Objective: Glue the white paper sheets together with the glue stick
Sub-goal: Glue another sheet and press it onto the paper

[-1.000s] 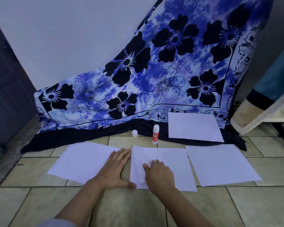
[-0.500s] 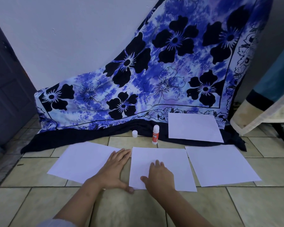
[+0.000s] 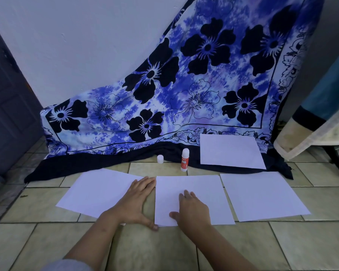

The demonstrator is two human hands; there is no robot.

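My right grip (image 3: 192, 210) lies flat on the near half of the middle sheet (image 3: 201, 186), fingers straight and close together, thumb spread out to the left, pinching nothing. My left grip (image 3: 139, 202) is just as spread, palm down across the right edge of the left sheet (image 3: 100, 190) and the bare floor (image 3: 145, 249), its thumb tip touching the near-left corner of the middle sheet. At that corner I seem to see a second layer, so I judge this to be two sheets being pressed together. Another sheet, the right sheet (image 3: 262, 196), lies just beside the middle one, and a far sheet (image 3: 229, 151) rests on the dark hem of the flowered cloth (image 3: 164, 94). The glue stick (image 3: 184, 160) stands upright and uncapped beyond the middle sheet, its cap (image 3: 160, 159) near it on the left. The paper looks thin, light and limp; I expect it to slide on the glazed tile and crease readily, so I would lift it by a corner with a light pinch, and take the stiff glue stick by its barrel
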